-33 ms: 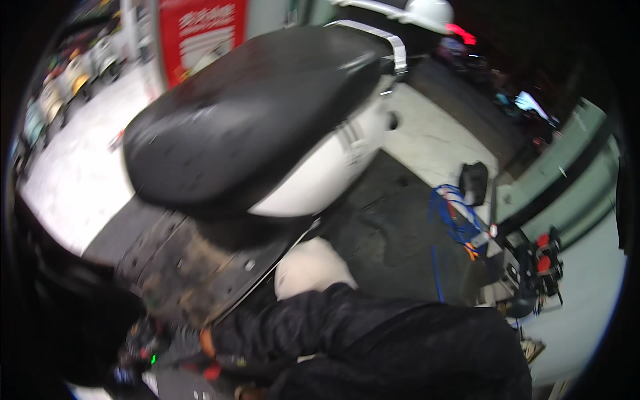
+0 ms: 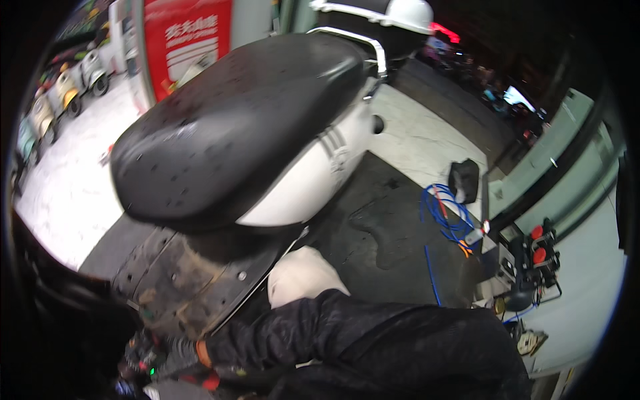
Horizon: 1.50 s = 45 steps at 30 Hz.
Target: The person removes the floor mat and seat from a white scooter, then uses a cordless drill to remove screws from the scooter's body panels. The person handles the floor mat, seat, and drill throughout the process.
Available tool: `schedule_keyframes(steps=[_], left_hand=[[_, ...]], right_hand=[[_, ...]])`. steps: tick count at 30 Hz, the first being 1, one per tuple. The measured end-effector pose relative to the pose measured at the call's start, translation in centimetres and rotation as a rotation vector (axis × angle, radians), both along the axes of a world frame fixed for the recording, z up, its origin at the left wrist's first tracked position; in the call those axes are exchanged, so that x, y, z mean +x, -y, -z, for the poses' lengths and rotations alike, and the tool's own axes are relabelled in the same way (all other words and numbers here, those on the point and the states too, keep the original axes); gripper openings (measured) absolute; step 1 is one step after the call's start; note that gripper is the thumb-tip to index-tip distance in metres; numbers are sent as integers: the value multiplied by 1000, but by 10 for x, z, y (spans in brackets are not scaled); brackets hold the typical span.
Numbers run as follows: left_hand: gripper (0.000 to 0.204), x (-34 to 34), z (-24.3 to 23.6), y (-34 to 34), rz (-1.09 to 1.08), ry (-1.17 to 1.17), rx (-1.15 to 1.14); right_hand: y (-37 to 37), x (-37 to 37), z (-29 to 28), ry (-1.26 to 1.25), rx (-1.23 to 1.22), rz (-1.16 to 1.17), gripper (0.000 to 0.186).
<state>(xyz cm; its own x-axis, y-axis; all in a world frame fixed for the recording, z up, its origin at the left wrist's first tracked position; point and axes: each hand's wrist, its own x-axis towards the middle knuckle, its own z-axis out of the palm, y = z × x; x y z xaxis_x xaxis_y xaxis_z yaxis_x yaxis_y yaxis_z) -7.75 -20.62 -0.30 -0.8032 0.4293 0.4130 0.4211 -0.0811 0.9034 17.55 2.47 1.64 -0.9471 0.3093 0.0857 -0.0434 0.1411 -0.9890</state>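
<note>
From the lower right, my right arm reaches left in a dark sleeve. My right hand [image 2: 179, 355], in a grey glove, is closed around what looks like a power tool [image 2: 137, 353], dark with a small green light. The glove and shadow hide much of the tool. Just beyond is the dirty dark footboard [image 2: 193, 280] of a scooter, whose black seat [image 2: 233, 127] is dotted with drops. Its side panel [image 2: 313, 173] is white. My knee [image 2: 305, 275], in pale cloth, is beside the footboard's edge. My left hand does not show.
Blue hose [image 2: 445, 217] lies coiled on the dark mat [image 2: 390, 233], near a black bag [image 2: 464, 181]. Equipment with red knobs [image 2: 539, 255] stands by the right wall. A red sign [image 2: 190, 43] and parked scooters [image 2: 67, 93] are beyond the seat.
The view has shifted slightly, so the seat and hose sit a little further left, and the picture is sharper. My right hand stays low beside the footboard, still around the tool.
</note>
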Motion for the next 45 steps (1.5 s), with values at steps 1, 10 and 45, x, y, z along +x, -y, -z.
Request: schedule_keyframes(steps=[1, 10, 45], left_hand=[[48, 6, -6, -8, -47, -30, 32], [48, 73, -57, -73, -80, 506, 134], [43, 111, -67, -112, 22, 686, 201]], right_hand=[[-5, 5, -1, 1, -18, 11, 45], [-17, 12, 11, 7, -82, 43, 43], [-16, 24, 6, -5, -101, 41, 40]])
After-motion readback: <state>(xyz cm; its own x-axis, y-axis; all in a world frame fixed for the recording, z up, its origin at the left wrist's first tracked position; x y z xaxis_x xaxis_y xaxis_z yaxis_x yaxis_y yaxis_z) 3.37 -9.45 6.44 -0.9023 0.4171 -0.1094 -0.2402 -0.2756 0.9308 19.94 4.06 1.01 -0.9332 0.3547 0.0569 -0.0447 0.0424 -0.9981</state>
